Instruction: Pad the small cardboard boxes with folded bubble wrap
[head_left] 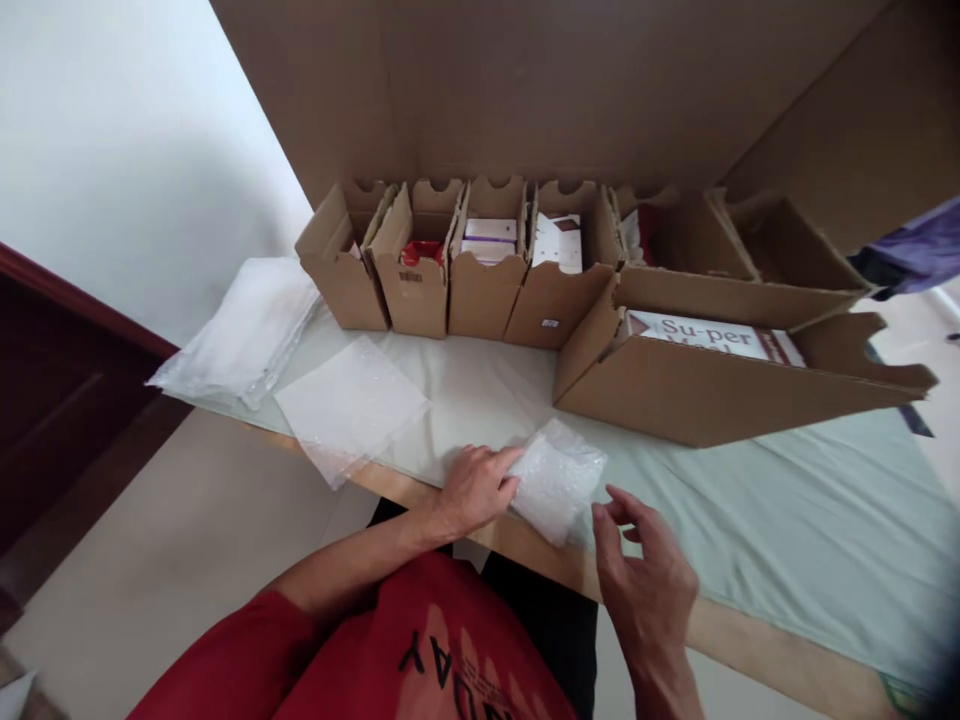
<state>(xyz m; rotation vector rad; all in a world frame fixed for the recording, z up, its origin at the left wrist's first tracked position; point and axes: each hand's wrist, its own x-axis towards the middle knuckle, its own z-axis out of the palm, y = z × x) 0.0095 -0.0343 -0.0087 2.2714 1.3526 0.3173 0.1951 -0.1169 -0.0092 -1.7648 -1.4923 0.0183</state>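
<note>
Left hand (476, 488) to the wrap, a worker in a red shirt (431, 645) bends over a packet (559, 480) of bubble film at the near side of a desk (765, 645) spread with a pale green cloth (757, 520). The packet lies flat between the two hands, its near corner at the desk's edge, a spot that seems chosen to keep it close to the body. What the film holds cannot be made out.

The left fingers touch the packet's left side, apparently to steady something so light; whether they pinch the film or only press it cannot be told. The right hand (649, 570) is empty, its fingers loosely curled, thumb and forefinger parted, just beside the packet's right side but apart from it.

To the left, a single sheet (356, 405) lies open with one corner past the desk's near edge, and a stack (240, 325) of similar film rests beyond it at the far left, likely set there for the left hand's reach. Along the far side, open-topped boxes (411, 300) stand in a row, their low-cut fronts probably meant to leave the contents in sight. At right, a longer box (675, 395) holds a white carton (712, 335) marked "Su-per," well apart from the left hand.
</note>
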